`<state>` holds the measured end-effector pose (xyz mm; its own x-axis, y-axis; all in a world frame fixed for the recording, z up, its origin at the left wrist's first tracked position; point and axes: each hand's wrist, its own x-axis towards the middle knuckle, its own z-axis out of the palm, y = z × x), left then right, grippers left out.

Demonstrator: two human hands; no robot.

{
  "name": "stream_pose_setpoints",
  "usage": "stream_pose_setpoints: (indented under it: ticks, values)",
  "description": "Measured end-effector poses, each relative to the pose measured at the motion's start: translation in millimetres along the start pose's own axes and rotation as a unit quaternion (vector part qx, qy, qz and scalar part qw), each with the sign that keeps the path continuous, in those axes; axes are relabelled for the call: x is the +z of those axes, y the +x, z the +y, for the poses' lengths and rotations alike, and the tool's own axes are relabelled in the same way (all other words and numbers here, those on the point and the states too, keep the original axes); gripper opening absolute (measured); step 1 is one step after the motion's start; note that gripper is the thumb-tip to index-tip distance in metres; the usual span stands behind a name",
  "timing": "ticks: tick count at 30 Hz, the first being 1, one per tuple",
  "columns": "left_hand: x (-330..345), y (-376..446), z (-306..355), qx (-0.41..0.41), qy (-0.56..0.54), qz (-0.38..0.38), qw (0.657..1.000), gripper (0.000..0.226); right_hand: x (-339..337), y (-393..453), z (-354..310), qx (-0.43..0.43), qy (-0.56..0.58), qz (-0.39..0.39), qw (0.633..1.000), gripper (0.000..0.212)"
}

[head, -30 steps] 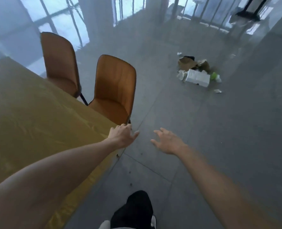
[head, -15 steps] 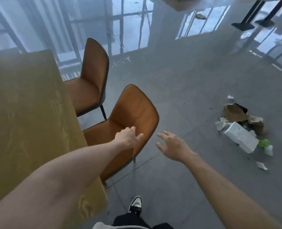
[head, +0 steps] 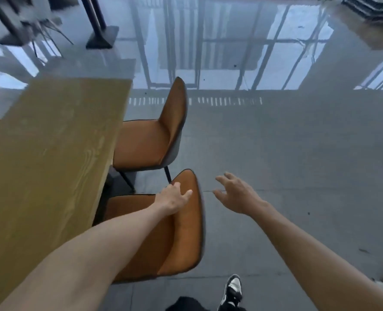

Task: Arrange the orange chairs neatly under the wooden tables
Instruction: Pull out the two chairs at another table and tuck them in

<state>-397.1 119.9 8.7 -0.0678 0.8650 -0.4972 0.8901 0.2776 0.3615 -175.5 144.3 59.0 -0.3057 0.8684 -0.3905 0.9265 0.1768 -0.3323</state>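
Observation:
Two orange chairs stand along the right side of a long wooden table (head: 51,153). The near orange chair (head: 183,239) faces the table, its seat partly under the tabletop edge. My left hand (head: 173,198) hovers over the top of its backrest, fingers apart, holding nothing; whether it touches the backrest I cannot tell. My right hand (head: 235,194) is open in the air to the right of that backrest, over the floor. The far orange chair (head: 150,142) stands beyond, its seat touching the table edge.
Grey glossy floor (head: 287,164) stretches to the right and reflects windows. Black table bases (head: 101,37) and thin chair legs stand at the far left. My black-and-white shoe (head: 232,290) is at the bottom. Something pale shows at the right edge.
The view has swung left, so the chairs and table now lie straight ahead and the litter pile has left the frame. Both hands came over the near chair's backrest.

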Motion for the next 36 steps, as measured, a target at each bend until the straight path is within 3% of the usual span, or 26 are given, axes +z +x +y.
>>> stream_pose_setpoints:
  ticks: [3,7,14,20,27,32,36]
  values:
    - [-6.2,15.2,32.8,-0.043,-0.047,0.015,0.998,0.071,-34.9,41.5,20.4,-0.055,-0.047,-0.046,0.996,0.058]
    - [-27.1,44.1,54.0,-0.114,-0.097,0.055,0.987,0.069,-79.8,111.1,24.6,-0.144,-0.083,-0.050,0.985,0.057]
    - [-51.1,111.8,45.3,-0.209,-0.167,0.085,0.960,0.067,-121.8,228.2,-2.4,-0.246,-0.141,-0.068,0.957,0.051]
    - [-75.0,147.2,33.4,-0.274,-0.265,0.116,0.917,0.075,-139.1,315.8,-37.9,-0.336,-0.196,-0.104,0.915,0.042]
    - [-60.8,145.4,20.7,-0.354,-0.389,0.097,0.845,0.081,-126.2,402.1,-76.7,-0.425,-0.315,-0.132,0.838,0.052]
    - [-35.5,156.1,30.8,-0.443,-0.434,0.093,0.779,0.094,-103.5,463.0,-91.5,-0.460,-0.363,-0.214,0.782,0.054]
    - [-17.2,163.7,62.0,-0.491,-0.436,0.022,0.753,0.097,-98.5,488.9,-81.1,-0.495,-0.430,-0.278,0.702,0.044]
